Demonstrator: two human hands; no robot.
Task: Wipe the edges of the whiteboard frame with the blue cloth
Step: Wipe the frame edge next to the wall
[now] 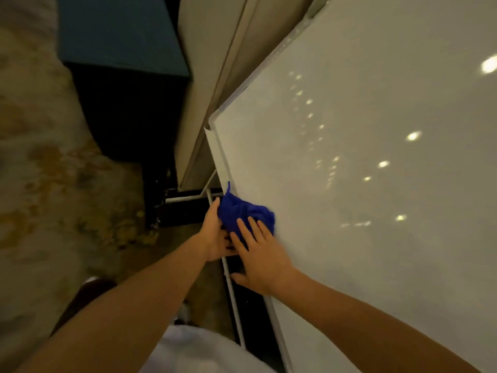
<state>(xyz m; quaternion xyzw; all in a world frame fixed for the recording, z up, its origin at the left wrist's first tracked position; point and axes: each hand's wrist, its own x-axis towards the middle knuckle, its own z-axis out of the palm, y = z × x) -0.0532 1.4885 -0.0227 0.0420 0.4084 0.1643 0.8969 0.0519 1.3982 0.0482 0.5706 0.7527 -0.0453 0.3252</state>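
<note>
A large whiteboard (pixel 363 184) fills the right half of the head view, tilted, its pale frame edge (pixel 218 152) running down the middle. A bunched blue cloth (pixel 242 211) sits against that lower edge. My left hand (pixel 215 235) holds the cloth from the left side, thumb up along it. My right hand (pixel 261 254) lies flat over the cloth's lower part with fingers spread, its thumb down by the frame. The frame section under both hands is hidden.
A white stand tube (pixel 232 300) and a black base (pixel 185 208) lie below the board. A beige wall panel (pixel 199 90) stands behind it. A dark teal box (pixel 118 36) sits at the upper left on patterned carpet (pixel 48 170).
</note>
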